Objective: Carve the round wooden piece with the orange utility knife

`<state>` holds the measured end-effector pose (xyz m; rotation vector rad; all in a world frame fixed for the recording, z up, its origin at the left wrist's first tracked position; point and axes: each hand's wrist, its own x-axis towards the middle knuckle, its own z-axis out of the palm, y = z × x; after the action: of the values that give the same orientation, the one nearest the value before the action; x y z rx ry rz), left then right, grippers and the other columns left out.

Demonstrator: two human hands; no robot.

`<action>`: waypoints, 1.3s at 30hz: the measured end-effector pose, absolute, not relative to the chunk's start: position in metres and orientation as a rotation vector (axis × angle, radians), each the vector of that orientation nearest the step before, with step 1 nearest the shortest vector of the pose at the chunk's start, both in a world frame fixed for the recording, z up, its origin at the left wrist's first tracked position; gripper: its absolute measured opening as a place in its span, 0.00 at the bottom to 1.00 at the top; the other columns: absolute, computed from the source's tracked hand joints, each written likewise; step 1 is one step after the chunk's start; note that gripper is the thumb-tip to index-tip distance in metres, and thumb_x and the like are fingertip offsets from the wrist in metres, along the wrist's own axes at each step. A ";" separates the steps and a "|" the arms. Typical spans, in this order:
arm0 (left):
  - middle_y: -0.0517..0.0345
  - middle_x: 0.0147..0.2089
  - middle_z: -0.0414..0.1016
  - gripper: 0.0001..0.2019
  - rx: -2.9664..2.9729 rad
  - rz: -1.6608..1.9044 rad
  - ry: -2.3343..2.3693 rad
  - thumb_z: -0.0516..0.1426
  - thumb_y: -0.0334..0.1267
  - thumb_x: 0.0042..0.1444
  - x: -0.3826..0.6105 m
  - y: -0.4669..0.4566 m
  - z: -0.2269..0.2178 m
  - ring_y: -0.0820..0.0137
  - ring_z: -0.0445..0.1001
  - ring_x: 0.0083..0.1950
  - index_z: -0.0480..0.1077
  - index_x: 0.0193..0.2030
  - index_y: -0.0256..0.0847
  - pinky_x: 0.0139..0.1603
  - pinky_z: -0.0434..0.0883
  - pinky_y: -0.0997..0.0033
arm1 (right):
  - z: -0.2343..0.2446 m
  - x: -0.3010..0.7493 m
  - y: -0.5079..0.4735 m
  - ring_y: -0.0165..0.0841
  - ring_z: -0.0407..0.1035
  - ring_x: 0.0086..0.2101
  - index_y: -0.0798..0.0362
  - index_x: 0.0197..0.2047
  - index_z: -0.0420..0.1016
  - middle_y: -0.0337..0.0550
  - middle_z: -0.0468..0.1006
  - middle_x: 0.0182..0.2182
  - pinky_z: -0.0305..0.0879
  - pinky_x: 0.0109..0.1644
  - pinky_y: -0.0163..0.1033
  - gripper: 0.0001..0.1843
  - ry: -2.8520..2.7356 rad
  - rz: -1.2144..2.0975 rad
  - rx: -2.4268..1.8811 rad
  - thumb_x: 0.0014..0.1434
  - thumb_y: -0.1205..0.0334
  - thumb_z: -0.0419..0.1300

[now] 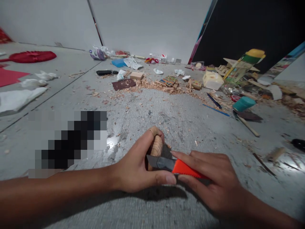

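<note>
My left hand [137,162] is closed around a small rounded piece of pale wood [157,146] with visible grain lines. Its index finger curls over the far end, and its thumb stretches along the near side under the knife. In my right hand [214,173] is a utility knife [165,163] with an orange handle and a grey metal front. The blade points left and lies across the near part of the wood; whether its edge bites in cannot be made out. Both hands are low over the grey floor [152,109], and the wood's lower end is hidden by my left hand.
Wood shavings [150,84] form an arc ahead, with a wooden block [136,75] and brown sandpaper [124,84] among them. To the right lie a teal cup-like object [243,103], a thin brush [246,123] and a blue pen-like tool [214,100]. White cloth [21,98] lies left.
</note>
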<state>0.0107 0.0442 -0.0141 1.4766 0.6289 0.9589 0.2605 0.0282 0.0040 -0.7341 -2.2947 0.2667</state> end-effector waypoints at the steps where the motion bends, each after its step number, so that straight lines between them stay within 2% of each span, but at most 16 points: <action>1: 0.64 0.43 0.67 0.30 1.464 0.958 0.631 0.77 0.44 0.55 0.011 0.044 -0.014 0.72 0.64 0.39 0.62 0.53 0.44 0.37 0.65 0.72 | 0.004 0.260 0.029 0.29 0.74 0.27 0.54 0.63 0.78 0.37 0.82 0.31 0.68 0.29 0.36 0.16 -2.293 0.302 -0.728 0.81 0.56 0.59; 6: 0.65 0.40 0.65 0.30 1.528 0.945 0.774 0.77 0.44 0.54 0.012 0.045 -0.011 0.70 0.62 0.38 0.63 0.51 0.44 0.37 0.65 0.71 | 0.005 0.260 0.028 0.29 0.72 0.25 0.55 0.64 0.79 0.35 0.79 0.29 0.64 0.27 0.35 0.16 -2.285 0.344 -0.734 0.79 0.60 0.60; 10: 0.65 0.39 0.63 0.29 1.551 0.937 0.863 0.76 0.48 0.55 0.012 0.045 -0.009 0.69 0.62 0.39 0.64 0.52 0.45 0.38 0.64 0.68 | 0.006 0.261 0.024 0.29 0.71 0.24 0.55 0.65 0.77 0.36 0.79 0.30 0.62 0.25 0.37 0.16 -2.305 0.143 -0.792 0.79 0.61 0.60; 13: 0.66 0.38 0.61 0.23 1.549 0.941 0.852 0.72 0.48 0.61 0.012 0.043 -0.007 0.70 0.60 0.37 0.63 0.48 0.44 0.38 0.62 0.69 | 0.004 0.261 0.020 0.30 0.72 0.25 0.53 0.67 0.76 0.36 0.80 0.31 0.64 0.27 0.39 0.18 -2.321 0.022 -0.827 0.78 0.60 0.62; 16: 0.67 0.36 0.59 0.20 1.525 0.950 0.776 0.70 0.45 0.64 0.013 0.041 -0.006 0.72 0.58 0.35 0.60 0.44 0.44 0.36 0.61 0.70 | 0.005 0.263 0.021 0.31 0.73 0.26 0.53 0.68 0.75 0.37 0.80 0.31 0.64 0.28 0.39 0.19 -2.310 0.005 -0.839 0.77 0.61 0.63; 21: 0.66 0.39 0.65 0.28 1.440 0.908 0.720 0.73 0.37 0.55 0.013 0.040 -0.009 0.73 0.63 0.35 0.58 0.50 0.46 0.34 0.64 0.72 | 0.010 0.267 0.031 0.29 0.70 0.25 0.53 0.65 0.76 0.34 0.77 0.28 0.62 0.27 0.38 0.16 -2.323 0.190 -0.769 0.80 0.59 0.59; 24: 0.64 0.42 0.67 0.27 1.480 0.884 0.763 0.68 0.31 0.53 0.013 0.042 -0.009 0.71 0.66 0.37 0.57 0.52 0.46 0.36 0.65 0.70 | 0.011 0.270 0.036 0.29 0.71 0.26 0.52 0.64 0.77 0.35 0.78 0.29 0.62 0.28 0.37 0.16 -2.382 0.240 -0.715 0.81 0.57 0.58; 28: 0.59 0.45 0.67 0.24 1.625 0.877 0.822 0.61 0.29 0.50 0.012 0.043 -0.007 0.65 0.68 0.43 0.61 0.53 0.45 0.42 0.68 0.64 | 0.009 0.270 0.037 0.30 0.75 0.27 0.50 0.65 0.77 0.36 0.82 0.32 0.65 0.31 0.37 0.16 -2.381 0.287 -0.733 0.80 0.57 0.58; 31: 0.51 0.55 0.71 0.27 1.667 0.864 0.833 0.62 0.34 0.58 0.010 0.042 -0.005 0.57 0.72 0.54 0.62 0.64 0.45 0.55 0.70 0.53 | 0.008 0.270 0.036 0.31 0.77 0.30 0.49 0.65 0.76 0.37 0.85 0.35 0.68 0.33 0.37 0.15 -2.375 0.297 -0.749 0.81 0.57 0.58; 34: 0.46 0.65 0.71 0.29 1.680 0.842 0.815 0.62 0.39 0.67 0.009 0.040 -0.004 0.53 0.72 0.65 0.61 0.72 0.49 0.68 0.66 0.46 | 0.007 0.269 0.036 0.31 0.75 0.28 0.50 0.65 0.76 0.36 0.83 0.32 0.66 0.31 0.37 0.15 -2.377 0.279 -0.759 0.81 0.56 0.59; 37: 0.46 0.68 0.71 0.38 1.652 0.829 0.852 0.66 0.35 0.62 0.010 0.039 -0.008 0.52 0.73 0.67 0.57 0.76 0.51 0.70 0.65 0.45 | 0.006 0.269 0.036 0.31 0.75 0.29 0.50 0.66 0.76 0.35 0.82 0.32 0.66 0.32 0.38 0.16 -2.368 0.243 -0.800 0.81 0.56 0.59; 39: 0.46 0.68 0.71 0.40 1.625 0.844 0.899 0.65 0.33 0.60 0.011 0.039 -0.011 0.52 0.74 0.66 0.56 0.77 0.49 0.70 0.66 0.45 | 0.006 0.268 0.036 0.31 0.77 0.31 0.49 0.66 0.75 0.37 0.84 0.35 0.68 0.34 0.38 0.16 -2.350 0.210 -0.821 0.81 0.56 0.58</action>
<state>0.0112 0.0392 -0.0107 1.6247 0.8990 0.8444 0.2680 0.0362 0.0057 -0.8210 -2.3504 0.2095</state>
